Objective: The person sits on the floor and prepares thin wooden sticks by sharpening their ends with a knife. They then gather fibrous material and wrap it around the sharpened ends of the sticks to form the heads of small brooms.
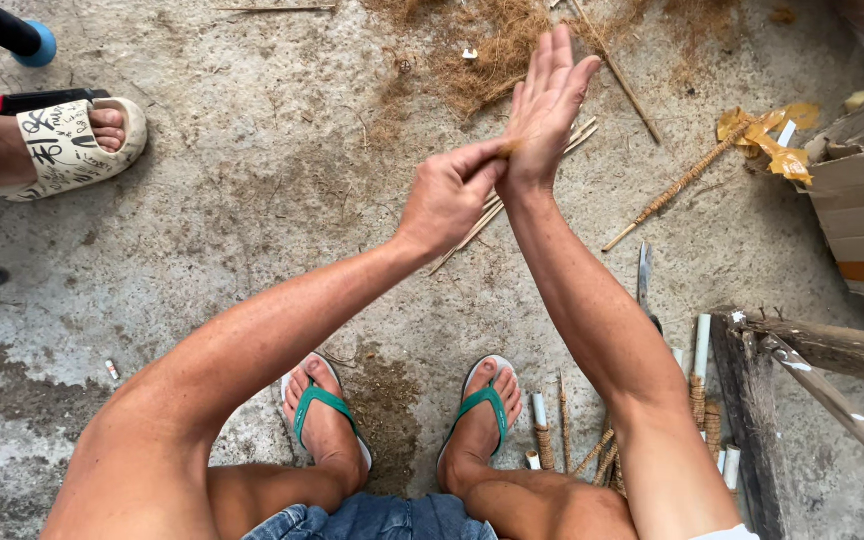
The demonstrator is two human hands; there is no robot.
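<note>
Fingers of the left hand [449, 195] pinch a wisp of coconut fibre [505, 148] against the flat, open right hand [544, 110] above the concrete floor [252, 200].

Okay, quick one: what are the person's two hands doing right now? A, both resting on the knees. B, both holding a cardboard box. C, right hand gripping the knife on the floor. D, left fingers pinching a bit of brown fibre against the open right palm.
D: the left hand pinches a wisp of brown fibre against the upright, open right hand, above the concrete floor.
</note>
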